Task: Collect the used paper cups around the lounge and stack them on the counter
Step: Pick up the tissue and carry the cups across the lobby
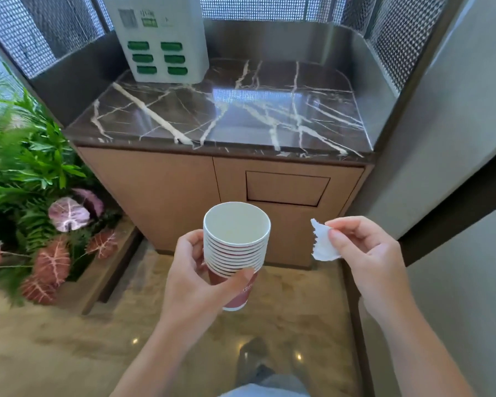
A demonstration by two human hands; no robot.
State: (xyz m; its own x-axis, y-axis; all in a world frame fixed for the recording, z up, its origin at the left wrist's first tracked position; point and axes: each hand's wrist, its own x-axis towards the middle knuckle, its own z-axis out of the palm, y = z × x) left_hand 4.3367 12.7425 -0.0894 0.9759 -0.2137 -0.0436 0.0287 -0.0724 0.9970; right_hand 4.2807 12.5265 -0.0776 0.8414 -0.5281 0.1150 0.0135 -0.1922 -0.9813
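My left hand (196,277) grips a nested stack of several paper cups (235,247), white inside with a dark red outer wall, held upright in front of the cabinet. The top cup looks empty. My right hand (367,253) pinches a small torn piece of white tissue (322,245) between thumb and fingers, to the right of the stack and apart from it. The dark marble counter (269,116) with white veins lies ahead and above both hands.
A white power-bank station with green slots (161,38) stands at the counter's back left. The wooden cabinet below has a flap panel (287,189). Green and pink plants (40,196) fill a planter on the left. A grey wall (455,138) rises on the right.
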